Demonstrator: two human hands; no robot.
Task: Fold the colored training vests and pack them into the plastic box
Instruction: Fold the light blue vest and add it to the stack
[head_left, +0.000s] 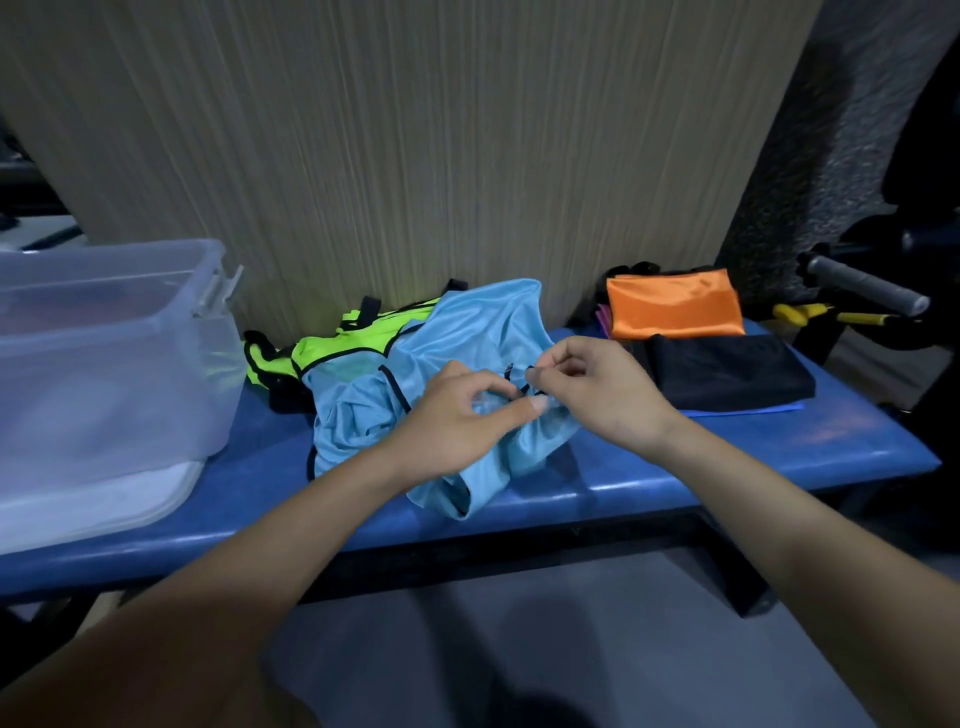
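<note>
Hands (457, 415) (597, 389) pinch crumpled light-blue vest (467, 332), no clear long axis.

I can read no text, label, brand or number anywhere from here: the light blue vest (467, 332), the orange fabric (675, 304) and the plastic box (104, 332) all look unmarked to me.
</note>
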